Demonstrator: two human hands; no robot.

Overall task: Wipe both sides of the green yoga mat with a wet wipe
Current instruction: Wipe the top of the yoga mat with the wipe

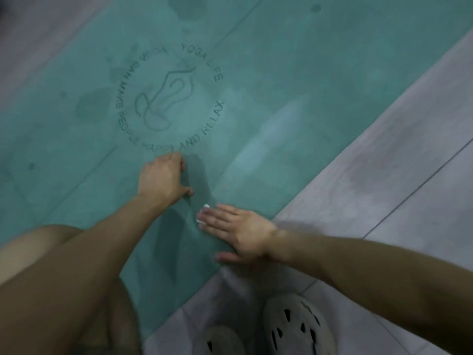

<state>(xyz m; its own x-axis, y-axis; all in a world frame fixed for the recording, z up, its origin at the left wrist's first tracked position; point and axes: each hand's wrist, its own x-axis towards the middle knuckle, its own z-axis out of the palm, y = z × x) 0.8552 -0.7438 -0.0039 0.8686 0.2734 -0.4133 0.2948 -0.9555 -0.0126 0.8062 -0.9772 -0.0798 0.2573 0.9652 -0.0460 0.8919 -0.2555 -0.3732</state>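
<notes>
— Forearms closest to lens, pale perforated clogs (298, 326) below on grey tiled floor (399, 160). Mat?

— Green yoga mat (294, 73) spread flat over floor, printed side up: round logo (169, 98) w/ embossed lettering. Matte, slightly grainy; dark damp-looking blotches, paler streak toward right. Judged partway thru side one; underside prob. not yet wiped.

— Hands?

— Left hand (163, 180) curled, knuckles up, pressed on mat under logo; couldn't tell what's inside. Right hand (240, 234) flat, fingers straight, gripping nothing, near mat edge. White scrap (206, 206) at fingertips, maybe wet wipe.
</notes>
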